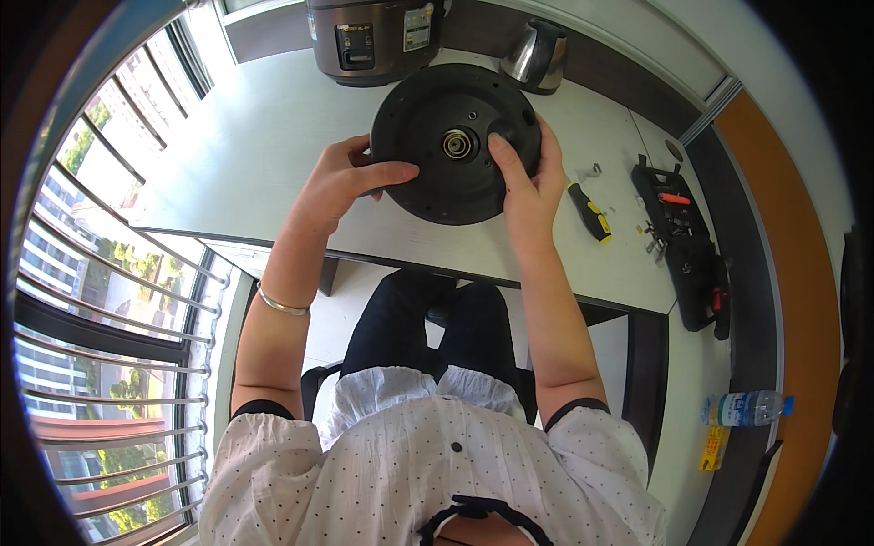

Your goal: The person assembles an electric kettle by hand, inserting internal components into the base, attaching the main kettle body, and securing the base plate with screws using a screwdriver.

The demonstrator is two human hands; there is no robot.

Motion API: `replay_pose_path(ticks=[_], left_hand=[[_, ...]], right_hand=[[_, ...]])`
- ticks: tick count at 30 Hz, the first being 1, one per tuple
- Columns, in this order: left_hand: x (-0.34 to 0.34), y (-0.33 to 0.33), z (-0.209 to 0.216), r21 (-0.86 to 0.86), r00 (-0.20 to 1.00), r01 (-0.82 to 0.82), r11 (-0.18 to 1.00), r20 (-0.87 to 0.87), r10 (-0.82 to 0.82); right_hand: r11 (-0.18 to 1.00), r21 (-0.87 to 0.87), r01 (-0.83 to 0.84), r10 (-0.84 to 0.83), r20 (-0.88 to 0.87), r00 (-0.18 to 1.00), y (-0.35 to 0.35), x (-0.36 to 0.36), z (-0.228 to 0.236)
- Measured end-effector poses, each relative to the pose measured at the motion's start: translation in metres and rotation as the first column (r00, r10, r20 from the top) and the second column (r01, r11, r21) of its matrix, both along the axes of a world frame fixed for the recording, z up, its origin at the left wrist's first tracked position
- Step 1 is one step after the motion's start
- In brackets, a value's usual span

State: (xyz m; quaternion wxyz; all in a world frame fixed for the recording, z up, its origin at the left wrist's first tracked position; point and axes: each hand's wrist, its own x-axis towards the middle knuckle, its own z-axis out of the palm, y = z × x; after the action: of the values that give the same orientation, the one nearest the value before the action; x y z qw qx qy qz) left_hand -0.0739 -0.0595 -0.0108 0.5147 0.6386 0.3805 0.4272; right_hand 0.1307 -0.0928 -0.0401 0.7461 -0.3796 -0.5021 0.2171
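Note:
Both hands hold up a round black plate point(428, 187), its face toward me, above the near half of the white table. A brass-coloured coil, seemingly a spring point(458, 144), sits at its middle, with small holes around it. My left hand point(350, 175) is closed on the left rim, thumb lying across the face. On the right rim my right hand point(533, 168) grips with its thumb pressed near the middle; its fingers reach round behind, mostly hidden. Right of that hand a black-and-yellow screwdriver point(590, 213) lies on the table beside a small metal piece point(595, 170).
A brown rice cooker point(378, 41) and a steel kettle point(535, 59) stand at the back of the table point(246, 136). To the right lies an open black tool case point(678, 241) with small loose parts beside it. A water bottle point(748, 409) lies farther right, near a yellow packet point(714, 448).

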Motion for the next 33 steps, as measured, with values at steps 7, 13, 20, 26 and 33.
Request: replay_pose_path(ticks=[7, 13, 20, 26, 33], left_hand=[[-0.0013, -0.0019, 0.0026, -0.011, 0.999, -0.033, 0.999, -0.021, 0.033], [0.0002, -0.0007, 0.0002, -0.010, 0.999, -0.032, 0.999, -0.010, 0.032], [-0.0007, -0.0004, -0.0027, -0.002, 0.999, -0.041, 0.999, -0.033, 0.041], [-0.0004, 0.0002, -0.0059, 0.013, 0.999, -0.034, 0.999, -0.024, 0.034], [0.0006, -0.0011, -0.0035, 0.006, 0.999, -0.036, 0.999, -0.028, 0.036]], right_hand=[[0.998, 0.004, 0.057, -0.057, 0.076, 0.995, -0.0017, -0.0027, 0.0007], [0.996, 0.016, 0.090, -0.091, 0.088, 0.992, -0.0037, -0.0042, 0.0001], [0.996, 0.002, 0.085, -0.085, 0.086, 0.993, -0.0056, -0.0057, 0.0023], [0.985, 0.029, 0.172, -0.175, 0.183, 0.967, -0.0072, -0.0061, 0.0004], [0.985, 0.027, 0.172, -0.174, 0.176, 0.969, -0.0044, -0.0046, -0.0010]])
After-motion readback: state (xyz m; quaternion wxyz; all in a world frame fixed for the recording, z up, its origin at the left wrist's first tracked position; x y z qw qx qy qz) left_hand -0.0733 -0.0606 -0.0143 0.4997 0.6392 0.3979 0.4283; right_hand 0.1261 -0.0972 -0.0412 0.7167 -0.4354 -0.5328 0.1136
